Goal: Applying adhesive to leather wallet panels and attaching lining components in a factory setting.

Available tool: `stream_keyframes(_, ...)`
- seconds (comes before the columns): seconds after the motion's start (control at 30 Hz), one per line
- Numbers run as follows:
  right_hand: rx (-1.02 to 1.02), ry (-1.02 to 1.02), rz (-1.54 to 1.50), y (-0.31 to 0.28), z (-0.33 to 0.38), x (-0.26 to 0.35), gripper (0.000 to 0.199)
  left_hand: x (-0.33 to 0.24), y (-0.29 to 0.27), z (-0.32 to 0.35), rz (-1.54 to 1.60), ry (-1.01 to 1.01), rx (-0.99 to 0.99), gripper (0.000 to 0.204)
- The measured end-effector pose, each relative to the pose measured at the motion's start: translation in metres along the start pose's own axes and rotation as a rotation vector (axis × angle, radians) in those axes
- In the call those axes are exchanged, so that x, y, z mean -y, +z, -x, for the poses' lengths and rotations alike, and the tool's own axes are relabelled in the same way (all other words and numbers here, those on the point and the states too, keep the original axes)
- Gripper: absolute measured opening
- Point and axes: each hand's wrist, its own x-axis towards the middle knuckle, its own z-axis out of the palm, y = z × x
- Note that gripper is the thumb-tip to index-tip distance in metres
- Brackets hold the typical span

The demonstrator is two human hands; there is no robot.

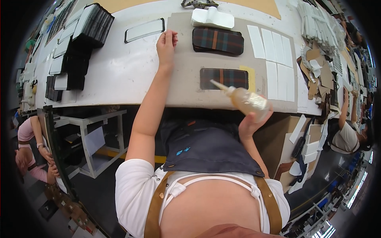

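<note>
My right hand grips a clear squeeze bottle of amber liquid. Its thin nozzle points left toward a flat plaid rectangle lying on a grey cardboard sheet. The nozzle tip hovers at the plaid piece's lower middle. My left hand rests flat on the left part of the cardboard, fingers apart, holding nothing. A stack of similar plaid pieces lies farther back, to the right of that hand.
White rectangular strips lie in rows on the cardboard's right. A white folded cloth sits behind the plaid stack. Black-and-white stacked panels fill the table's left. Cardboard scraps pile at right. Other people sit at the far left and right.
</note>
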Motion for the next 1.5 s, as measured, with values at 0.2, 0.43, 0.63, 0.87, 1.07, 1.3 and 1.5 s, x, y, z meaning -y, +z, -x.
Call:
stream_keyframes(0.2,-0.391,-0.024,-0.023,-0.096,-0.112,-0.014,0.065,-0.003,0.006,0.011,-0.194,0.170,0.053,0.031)
stream_keyframes(0.43,-0.610,0.184,0.529,-0.232,-0.146,-0.086,0.071,-0.010,0.060,-0.010,-0.805,0.515,0.119,0.026)
stream_keyframes(0.63,-0.834,0.081,0.677,-0.204,-0.142,-0.074,0.064,0.017,0.085,-0.061,-1.232,0.700,0.099,0.022)
stream_keyframes(0.87,-0.367,-0.298,0.511,-0.104,-0.132,-0.009,0.039,-0.044,0.129,-0.060,-1.044,1.152,0.249,0.009)
stream_keyframes(1.07,0.256,-0.361,0.441,0.024,-0.150,0.017,0.030,-0.071,0.153,-0.033,-1.022,1.361,0.447,0.013)
stream_keyframes(1.3,0.453,0.213,-0.180,0.073,-0.151,0.002,0.064,-0.132,0.146,0.035,-0.823,1.422,0.477,0.021)
stream_keyframes(1.5,0.615,1.278,-1.173,0.058,-0.093,0.035,0.043,-0.118,0.084,0.097,-0.791,1.238,0.488,0.028)
